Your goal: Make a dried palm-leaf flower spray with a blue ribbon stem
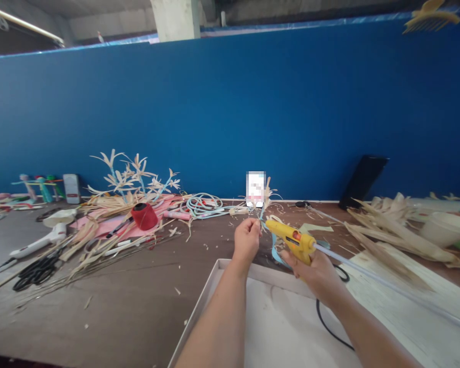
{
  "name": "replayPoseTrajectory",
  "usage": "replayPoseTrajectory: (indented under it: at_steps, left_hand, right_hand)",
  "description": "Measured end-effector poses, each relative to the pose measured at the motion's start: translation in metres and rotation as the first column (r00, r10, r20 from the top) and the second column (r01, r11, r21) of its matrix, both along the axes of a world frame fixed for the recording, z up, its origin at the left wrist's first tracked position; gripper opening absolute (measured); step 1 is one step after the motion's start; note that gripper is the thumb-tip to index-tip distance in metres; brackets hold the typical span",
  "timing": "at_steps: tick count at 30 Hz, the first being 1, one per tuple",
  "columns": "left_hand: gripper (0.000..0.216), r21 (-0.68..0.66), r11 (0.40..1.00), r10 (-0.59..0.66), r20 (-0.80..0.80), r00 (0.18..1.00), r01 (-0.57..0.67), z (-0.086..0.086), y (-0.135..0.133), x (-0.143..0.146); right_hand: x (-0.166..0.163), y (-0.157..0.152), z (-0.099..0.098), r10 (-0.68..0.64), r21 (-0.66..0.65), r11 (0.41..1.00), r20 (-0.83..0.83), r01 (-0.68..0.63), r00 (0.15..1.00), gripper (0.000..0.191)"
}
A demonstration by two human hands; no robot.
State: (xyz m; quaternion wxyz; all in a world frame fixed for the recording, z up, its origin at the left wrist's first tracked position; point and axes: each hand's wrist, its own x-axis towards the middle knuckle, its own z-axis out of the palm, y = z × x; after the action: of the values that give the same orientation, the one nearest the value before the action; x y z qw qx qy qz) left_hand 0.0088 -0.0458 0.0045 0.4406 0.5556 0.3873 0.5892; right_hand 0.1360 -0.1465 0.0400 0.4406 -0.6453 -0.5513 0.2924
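Note:
In my right hand (pixel 314 271) is a yellow hot glue gun (pixel 291 239), its nozzle pointing left. A long translucent glue stick (pixel 368 278) runs out of its back toward the right edge. My left hand (pixel 247 237) pinches the thin stem of a dried-husk flower (pixel 267 194), whose pale narrow petals rise above the fingertips. The nozzle is close to the stem just right of my left fingers; I cannot tell if they touch. Beneath my forearms lies a shallow white box lid (pixel 214 276). A blurred phone screen (pixel 255 186) stands behind the flower.
At the left, several husk flowers (pixel 138 176) stand above husk strips, a red thread spool (pixel 144 217), black scissors (pixel 38 268) and a white corded tool (pixel 42 243). Coiled blue tubing (pixel 203 205) lies centre back. Dried husks (pixel 398 225) and a black upright object (pixel 362 181) are right, before a blue partition (pixel 214 112).

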Motion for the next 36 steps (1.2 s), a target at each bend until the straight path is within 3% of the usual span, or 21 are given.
replayPoseTrajectory:
  at_steps: [9, 21, 27, 36]
  left_hand:
    - [0.025, 0.017, 1.000, 0.021, -0.044, 0.999, -0.020, 0.002, -0.001, -0.002]
    - [0.024, 0.002, 0.999, 0.035, -0.038, 0.999, -0.035, 0.003, -0.002, -0.001]
    - [0.026, -0.020, 0.999, 0.042, -0.053, 0.998, -0.044, 0.005, -0.003, -0.002]
    - [0.024, -0.023, 0.999, 0.040, -0.062, 0.997, -0.041, 0.006, -0.005, -0.002]
  right_hand:
    - [0.001, 0.000, 0.001, -0.026, -0.050, 0.998, 0.050, 0.028, 0.998, 0.041]
    - [0.003, -0.002, 0.005, -0.022, 0.042, 0.999, 0.023, 0.021, 0.999, 0.035]
    - [0.001, -0.004, 0.010, -0.001, 0.095, 0.995, -0.036, 0.004, 0.999, 0.044]
    - [0.018, 0.006, -0.010, 0.087, 0.084, 0.993, -0.003, -0.086, 0.996, 0.042]
